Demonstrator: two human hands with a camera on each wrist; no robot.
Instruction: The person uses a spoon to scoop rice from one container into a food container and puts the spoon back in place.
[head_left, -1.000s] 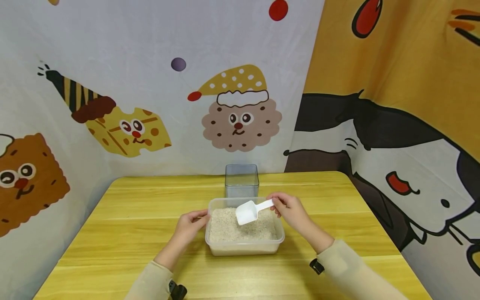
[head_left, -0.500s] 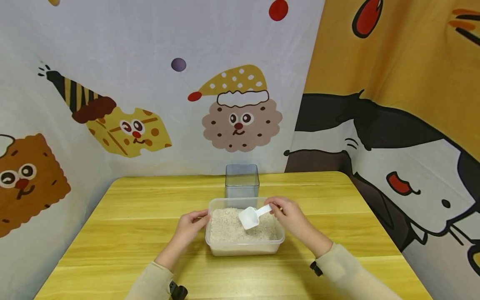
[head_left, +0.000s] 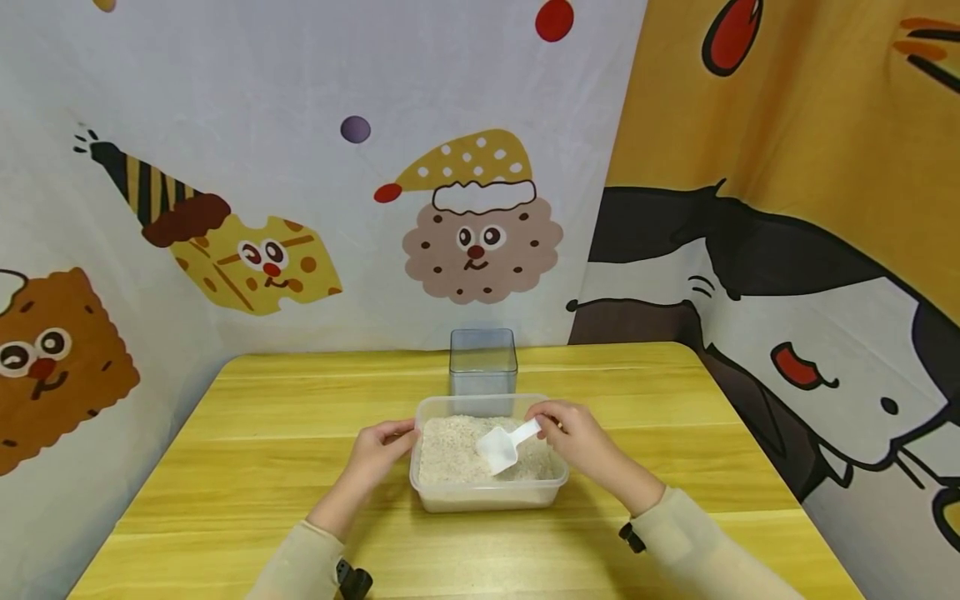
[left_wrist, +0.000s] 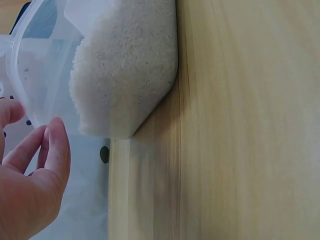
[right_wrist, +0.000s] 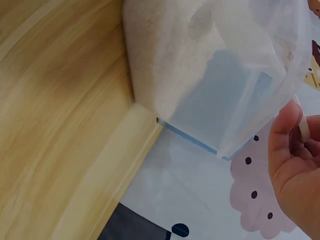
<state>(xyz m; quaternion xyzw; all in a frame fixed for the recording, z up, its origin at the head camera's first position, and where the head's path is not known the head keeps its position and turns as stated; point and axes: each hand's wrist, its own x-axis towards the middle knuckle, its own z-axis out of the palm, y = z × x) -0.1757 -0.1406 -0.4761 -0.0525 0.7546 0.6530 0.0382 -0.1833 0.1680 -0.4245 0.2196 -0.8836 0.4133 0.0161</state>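
Note:
A clear plastic box holding white rice stands on the table. With bent fingers my right hand pinches the handle of a white scoop. The scoop's bowl tilts down, its front edge at the rice surface. In the right wrist view the handle shows between thumb and fingers, beside the box's rim. My left hand rests its fingertips at the left end of the box. Seen from the left wrist, those loosely bent fingers lie against the outside near the rim.
Directly behind the rice box stands a square, see-through grey-blue container. Both are on a yellow wood-grain table. A cloth with cartoon figures hangs behind the table's far edge and along the sides.
The right hand has moved down and slightly left. The scoop it holds has gone from above the rice to its surface, with the bowl tipped further down. The left hand stays put.

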